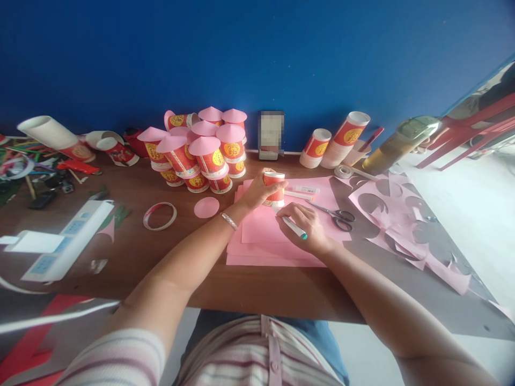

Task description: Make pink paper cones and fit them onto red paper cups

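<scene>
My left hand (262,191) is wrapped round a red paper cup (274,187) with a yellow emblem, held over a stack of pink paper sheets (261,254). Just in front of the cup, my right hand (303,225) grips a white marker (294,228) with a green end, its other end near the cup's lower rim. A pair of scissors (340,215) with dark handles lies on the paper, right of my right hand. Behind the hands rest a glue stick (308,190) and a white pen-like stick (298,196).
Red cups with pink cone tops (207,150) stand stacked at the back left. A phone (271,135) leans against the blue wall. Cut pink scraps (402,220) cover the right side. A tape roll (160,216), a pink disc (206,207) and a power strip (68,241) lie left.
</scene>
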Demonstrator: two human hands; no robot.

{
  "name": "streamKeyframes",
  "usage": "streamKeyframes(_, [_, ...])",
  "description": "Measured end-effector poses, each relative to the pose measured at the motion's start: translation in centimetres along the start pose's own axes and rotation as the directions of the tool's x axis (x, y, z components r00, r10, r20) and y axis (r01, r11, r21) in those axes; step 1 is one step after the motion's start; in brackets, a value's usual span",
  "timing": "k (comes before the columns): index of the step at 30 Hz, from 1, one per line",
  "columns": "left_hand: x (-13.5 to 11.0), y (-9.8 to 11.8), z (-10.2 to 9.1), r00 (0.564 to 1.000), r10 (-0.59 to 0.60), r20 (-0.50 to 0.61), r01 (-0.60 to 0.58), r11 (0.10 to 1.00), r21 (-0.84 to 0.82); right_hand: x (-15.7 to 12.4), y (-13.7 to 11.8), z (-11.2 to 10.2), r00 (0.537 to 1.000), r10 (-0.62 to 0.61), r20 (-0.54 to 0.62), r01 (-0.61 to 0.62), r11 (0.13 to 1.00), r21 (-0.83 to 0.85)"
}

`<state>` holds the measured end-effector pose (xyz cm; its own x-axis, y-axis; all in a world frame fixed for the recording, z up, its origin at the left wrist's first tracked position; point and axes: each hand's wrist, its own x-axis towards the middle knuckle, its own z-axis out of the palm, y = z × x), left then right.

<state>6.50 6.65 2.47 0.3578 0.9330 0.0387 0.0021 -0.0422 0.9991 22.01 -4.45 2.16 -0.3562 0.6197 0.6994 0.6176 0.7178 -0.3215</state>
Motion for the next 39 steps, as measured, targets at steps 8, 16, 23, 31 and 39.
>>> streamKeyframes(8, [-0.6, 1.2, -0.1, 1.0, -0.011, 0.004, 0.011, 0.997, 0.076, 0.3, 0.1, -0.6, 1.0, -0.004, -0.027, 0.004, 1.0, -0.024])
streamKeyframes(16, [-0.3, 0.3, -0.2, 1.0, -0.009, 0.002, 0.009, 1.0, 0.026, 0.4, -0.1, -0.3, 0.999, -0.03, -0.045, 0.03, 0.999, -0.019])
streamKeyframes(23, [-0.2, -0.2, -0.6, 0.998, -0.045, 0.041, 0.048, 0.996, -0.074, 0.3, 0.0, -0.3, 0.994, -0.006, -0.11, 0.006, 1.0, -0.002])
streamKeyframes(31, [0.8, -1.6, -1.1, 0.997, 0.003, 0.078, 0.02, 0.957, -0.291, 0.4, -0.1, -0.1, 0.994, -0.008, -0.11, 0.017, 0.996, 0.085])
streamKeyframes(39, [0.5, -0.7, -1.0, 0.992, 0.018, 0.123, 0.028, 0.932, -0.362, 0.4, -0.2, -0.2, 0.994, -0.037, -0.102, 0.049, 0.992, 0.12])
